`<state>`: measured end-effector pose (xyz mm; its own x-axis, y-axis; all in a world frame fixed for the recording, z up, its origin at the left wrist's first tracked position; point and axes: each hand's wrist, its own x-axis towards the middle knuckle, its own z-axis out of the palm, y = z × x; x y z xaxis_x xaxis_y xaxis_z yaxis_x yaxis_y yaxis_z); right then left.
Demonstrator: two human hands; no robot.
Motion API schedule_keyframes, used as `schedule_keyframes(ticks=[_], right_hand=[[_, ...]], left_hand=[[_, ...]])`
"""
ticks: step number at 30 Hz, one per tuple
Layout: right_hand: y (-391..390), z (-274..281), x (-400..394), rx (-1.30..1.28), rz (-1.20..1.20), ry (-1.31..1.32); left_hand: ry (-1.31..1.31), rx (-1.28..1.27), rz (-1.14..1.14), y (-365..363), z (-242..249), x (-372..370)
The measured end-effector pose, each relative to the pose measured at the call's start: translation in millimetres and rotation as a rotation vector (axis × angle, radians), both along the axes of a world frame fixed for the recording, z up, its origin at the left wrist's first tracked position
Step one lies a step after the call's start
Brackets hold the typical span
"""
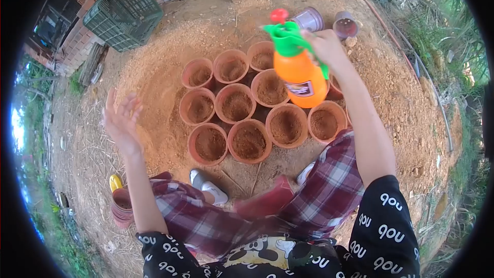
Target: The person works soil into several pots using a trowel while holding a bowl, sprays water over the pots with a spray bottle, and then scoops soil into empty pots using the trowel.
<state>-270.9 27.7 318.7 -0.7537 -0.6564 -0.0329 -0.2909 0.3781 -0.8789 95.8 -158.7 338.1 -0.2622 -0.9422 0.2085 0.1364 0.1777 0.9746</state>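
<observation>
Orange sprayer [300, 81] held above terracotta-coloured pots [235, 91]
The right hand [325, 49] grips the sprayer's green handle [324, 70] over the pots' right side; the left hand [122, 121] hovers, fingers [110, 100] loosely spread, above the dirt ground [154, 80]. A green crate [121, 18] sits near the ground's far-left corner.

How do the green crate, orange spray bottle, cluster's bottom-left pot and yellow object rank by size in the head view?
1. Green crate, orange spray bottle: too alike to rank, the bottle being nearer.
2. Cluster's bottom-left pot.
3. Yellow object.
</observation>
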Motion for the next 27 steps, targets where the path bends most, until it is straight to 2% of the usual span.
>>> schedule_keyframes(ticks=[2, 3, 5, 7, 10, 14, 16, 18, 20, 25, 27], right_hand=[[-19.5, -3.1, 18.5, 0.011, 0.055, -0.042], [-25.8, -5.6, 28.9, 0.017, 0.123, -0.091], [-35.1, -9.7, 47.7, 0.019, 0.2, -0.141], [-40.2, -12.2, 61.5, 0.122, 0.358, -0.228], [-34.5, -9.1, 73.6, 0.211, 0.476, -0.218], [-5.1, 1.9, 70.0, 0.318, 0.553, -0.182], [15.4, -10.6, 54.4, 0.321, 0.386, -0.154], [47.3, -7.3, 28.1, 0.341, 0.318, -0.135], [84.5, -10.8, 3.5, 0.342, 0.121, -0.146], [189.0, -30.5, -61.7, 0.538, -0.218, -0.075], [220.5, -32.2, -77.2, 0.633, -0.255, -0.063]], left_hand=[[-0.239, -0.137, 0.106, -12.4, -18.3, -1.4], [-0.238, -0.136, 0.117, -17.1, -26.1, 1.1], [-0.362, -0.292, 0.121, -29.3, -37.6, 10.3], [-0.39, -0.274, 0.13, -39.1, -43.6, 20.2], [-0.431, -0.193, 0.108, -48.2, -52.1, 32.2], [-0.434, -0.14, 0.097, -57.1, -63.6, 48.9], [-0.441, -0.141, 0.105, -58.8, -64.4, 55.1], [-0.443, -0.136, 0.109, -58.1, -65.6, 62.3], [-0.453, -0.127, 0.113, -58.8, -66.3, 72.2], [-0.444, -0.039, 0.16, -67.6, -76.8, 105.3], [-0.441, -0.015, 0.148, -78.8, -83.0, 119.4]])
